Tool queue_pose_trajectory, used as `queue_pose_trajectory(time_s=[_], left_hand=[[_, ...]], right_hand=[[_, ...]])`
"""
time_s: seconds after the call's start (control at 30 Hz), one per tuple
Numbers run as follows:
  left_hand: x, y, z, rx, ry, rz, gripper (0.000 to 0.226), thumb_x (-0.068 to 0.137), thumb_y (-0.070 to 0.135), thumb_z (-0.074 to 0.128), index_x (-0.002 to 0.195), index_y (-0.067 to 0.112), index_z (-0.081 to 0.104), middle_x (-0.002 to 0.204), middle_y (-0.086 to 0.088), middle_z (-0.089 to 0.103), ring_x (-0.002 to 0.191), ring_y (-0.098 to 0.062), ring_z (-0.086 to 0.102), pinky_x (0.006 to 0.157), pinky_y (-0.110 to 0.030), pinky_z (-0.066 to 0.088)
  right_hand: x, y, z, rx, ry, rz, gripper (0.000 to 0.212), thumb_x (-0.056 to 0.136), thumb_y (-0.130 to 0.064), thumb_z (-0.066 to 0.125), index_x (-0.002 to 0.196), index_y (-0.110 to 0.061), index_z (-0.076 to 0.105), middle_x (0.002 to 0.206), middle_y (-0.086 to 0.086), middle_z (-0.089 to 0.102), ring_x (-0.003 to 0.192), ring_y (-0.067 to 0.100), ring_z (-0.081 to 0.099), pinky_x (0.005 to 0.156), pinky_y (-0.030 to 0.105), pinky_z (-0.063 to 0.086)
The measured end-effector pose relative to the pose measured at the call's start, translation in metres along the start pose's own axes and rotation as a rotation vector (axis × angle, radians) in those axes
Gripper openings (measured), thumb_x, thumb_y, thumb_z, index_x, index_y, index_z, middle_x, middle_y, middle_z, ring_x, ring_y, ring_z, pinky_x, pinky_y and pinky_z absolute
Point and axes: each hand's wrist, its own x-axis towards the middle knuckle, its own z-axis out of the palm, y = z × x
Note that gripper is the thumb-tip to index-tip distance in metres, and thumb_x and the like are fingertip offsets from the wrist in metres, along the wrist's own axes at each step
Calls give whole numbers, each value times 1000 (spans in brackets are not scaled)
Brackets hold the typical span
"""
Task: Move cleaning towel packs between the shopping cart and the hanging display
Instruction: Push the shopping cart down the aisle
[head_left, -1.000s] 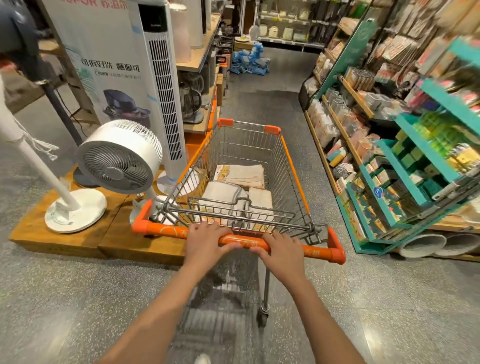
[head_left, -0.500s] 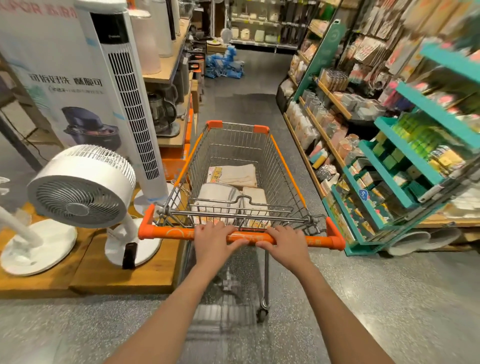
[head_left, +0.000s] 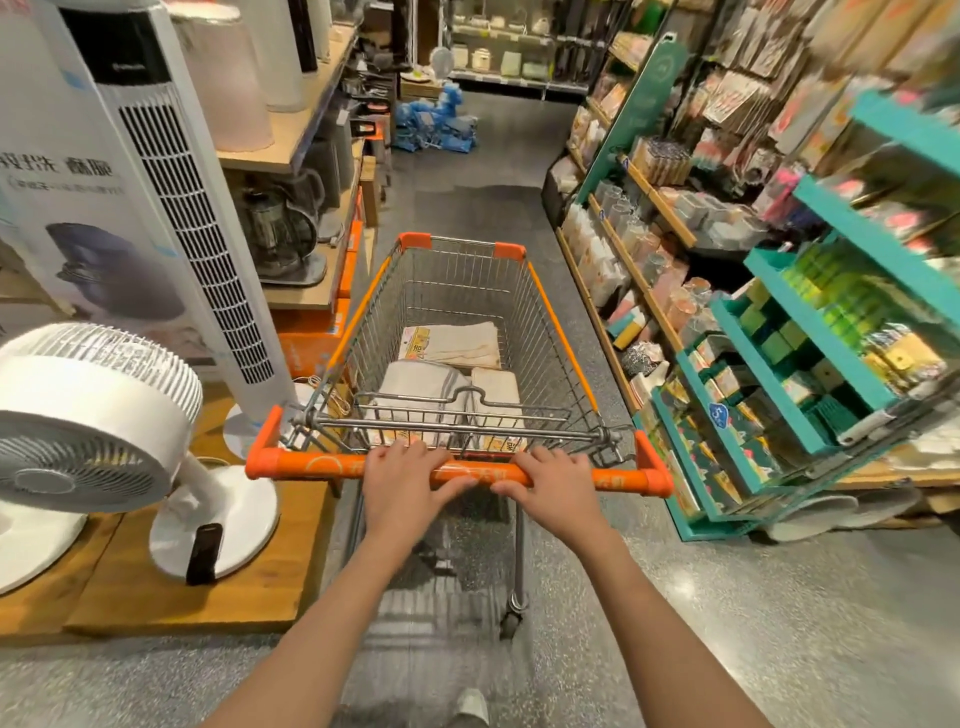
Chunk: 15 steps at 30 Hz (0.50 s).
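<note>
A wire shopping cart (head_left: 556, 332) with orange trim stands in the aisle in front of me. Three cream and grey towel packs lie flat in its basket: one at the far side (head_left: 452, 344), one near left (head_left: 410, 387), one near right (head_left: 496, 389). My left hand (head_left: 405, 480) and my right hand (head_left: 558, 486) both grip the orange cart handle (head_left: 306, 464), close together near its middle. Hanging goods (head_left: 737, 98) fill the display wall at the upper right; they are blurred.
White fans (head_left: 88, 415) and a tower fan (head_left: 192, 208) stand on a wooden platform (head_left: 156, 597) at the left. Teal shelves (head_left: 810, 364) of small goods line the right side. The grey aisle floor (head_left: 467, 171) runs ahead to blue items (head_left: 436, 124) on the ground.
The cart and I have rolled forward and swung right along the aisle. The fans have slid toward the left edge. Both hands stayed on the handle.
</note>
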Motion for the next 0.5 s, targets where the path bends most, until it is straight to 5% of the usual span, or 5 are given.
queue_pose_trajectory(time_s=[0.27, 0.5], left_hand=[[73, 16, 12, -32, 63, -16, 79, 70, 85, 12, 102, 37, 66, 97, 12, 65, 93, -15, 55, 89, -36, 31], [131, 26, 18, -21, 36, -43, 75, 71, 83, 19, 108, 36, 65, 105, 11, 65, 99, -15, 53, 93, -36, 28]], right_hand=[[68, 35, -16, 8, 19, -24, 89, 65, -76, -2, 120, -32, 51, 122, -5, 55, 114, 20, 48, 90, 39, 28], [125, 63, -22, 2, -1, -38, 75, 76, -77, 11, 120, -30, 51, 120, -4, 56, 112, 22, 49, 87, 39, 28]])
